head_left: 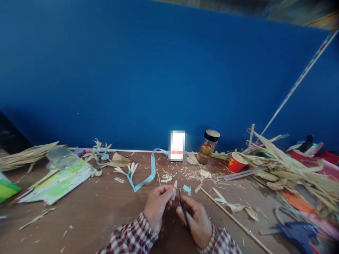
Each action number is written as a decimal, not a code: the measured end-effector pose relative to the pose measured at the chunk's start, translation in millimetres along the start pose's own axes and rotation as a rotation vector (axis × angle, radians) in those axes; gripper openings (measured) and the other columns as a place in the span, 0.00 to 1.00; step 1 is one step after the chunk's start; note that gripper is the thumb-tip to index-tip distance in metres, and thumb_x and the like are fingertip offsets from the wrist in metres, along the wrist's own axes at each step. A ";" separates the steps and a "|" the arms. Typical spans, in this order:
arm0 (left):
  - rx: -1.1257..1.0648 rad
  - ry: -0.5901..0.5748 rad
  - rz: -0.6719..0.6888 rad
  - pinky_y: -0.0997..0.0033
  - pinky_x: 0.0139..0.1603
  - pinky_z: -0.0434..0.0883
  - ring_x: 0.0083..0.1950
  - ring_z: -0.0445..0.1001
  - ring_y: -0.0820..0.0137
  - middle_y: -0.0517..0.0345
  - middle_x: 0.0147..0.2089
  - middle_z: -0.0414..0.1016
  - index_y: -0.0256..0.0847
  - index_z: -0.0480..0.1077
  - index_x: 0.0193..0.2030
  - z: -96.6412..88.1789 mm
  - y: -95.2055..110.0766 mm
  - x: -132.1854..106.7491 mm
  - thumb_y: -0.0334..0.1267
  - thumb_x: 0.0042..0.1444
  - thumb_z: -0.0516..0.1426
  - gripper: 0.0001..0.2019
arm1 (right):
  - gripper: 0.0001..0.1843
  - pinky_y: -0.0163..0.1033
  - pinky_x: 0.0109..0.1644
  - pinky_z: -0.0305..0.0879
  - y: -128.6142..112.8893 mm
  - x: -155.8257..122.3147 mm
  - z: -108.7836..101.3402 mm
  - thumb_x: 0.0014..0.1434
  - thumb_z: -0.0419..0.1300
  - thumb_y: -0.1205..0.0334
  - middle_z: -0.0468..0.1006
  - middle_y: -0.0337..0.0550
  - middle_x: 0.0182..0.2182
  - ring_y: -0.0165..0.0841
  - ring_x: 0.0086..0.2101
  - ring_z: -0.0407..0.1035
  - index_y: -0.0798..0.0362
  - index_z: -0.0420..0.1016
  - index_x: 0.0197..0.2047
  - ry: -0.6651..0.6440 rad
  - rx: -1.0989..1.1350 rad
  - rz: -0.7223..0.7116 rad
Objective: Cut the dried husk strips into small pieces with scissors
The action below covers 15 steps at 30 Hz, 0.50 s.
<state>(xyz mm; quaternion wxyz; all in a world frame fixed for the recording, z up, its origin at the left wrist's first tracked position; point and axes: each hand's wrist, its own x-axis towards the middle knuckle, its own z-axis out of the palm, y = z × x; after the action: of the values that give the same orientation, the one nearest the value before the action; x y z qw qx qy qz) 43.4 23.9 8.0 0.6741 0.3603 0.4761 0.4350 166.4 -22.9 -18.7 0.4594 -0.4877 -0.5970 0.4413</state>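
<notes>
My left hand (159, 206) pinches a small pale petal-shaped piece of corn husk (175, 184) between thumb and fingertips. Close beside it, my right hand (197, 218) grips dark scissors (183, 206), seen nearly edge-on with the tip pointing up. A small gap shows between the scissors' tip and the husk piece. Beyond my left hand lies a husk flower (129, 173) with pale petals and a stem wrapped in light blue ribbon (152, 173). Husk trimmings (166, 177) and a light blue scrap (186, 189) are scattered just past my hands.
A black-lidded jar (208, 148) stands near the blue partition (159, 77). To its right are a red paper cup (237, 162), heaped dried husks (286, 158) and a blue glue gun (298, 234). A thin stick (230, 215) lies at right; a paint-stained sheet (58, 183) at left.
</notes>
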 end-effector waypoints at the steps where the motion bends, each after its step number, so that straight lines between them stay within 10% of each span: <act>1: 0.000 -0.006 0.002 0.82 0.16 0.52 0.16 0.56 0.82 0.62 0.18 0.68 0.34 0.70 0.26 -0.1 -0.5 -0.2 0.39 0.40 0.59 0.09 | 0.15 0.28 0.19 0.50 -0.8 0.1 0.1 0.56 0.54 0.55 0.61 0.34 0.20 0.24 0.19 0.51 0.56 0.69 0.42 0.000 0.001 -0.006; 15: 0.014 -0.014 -0.003 0.83 0.16 0.52 0.16 0.56 0.83 0.60 0.19 0.69 0.33 0.69 0.26 -0.8 -3.9 -0.1 0.38 0.41 0.58 0.08 | 0.13 0.27 0.20 0.49 -1.3 1.3 -0.1 0.56 0.53 0.56 0.61 0.34 0.20 0.24 0.20 0.52 0.55 0.70 0.40 -0.009 -0.015 -0.002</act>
<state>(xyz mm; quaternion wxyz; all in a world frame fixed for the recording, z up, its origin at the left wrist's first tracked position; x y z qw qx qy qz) 43.5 22.4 4.3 0.6756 0.3675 0.4748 0.4279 166.1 -21.8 -17.3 0.4535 -0.4884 -0.6028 0.4386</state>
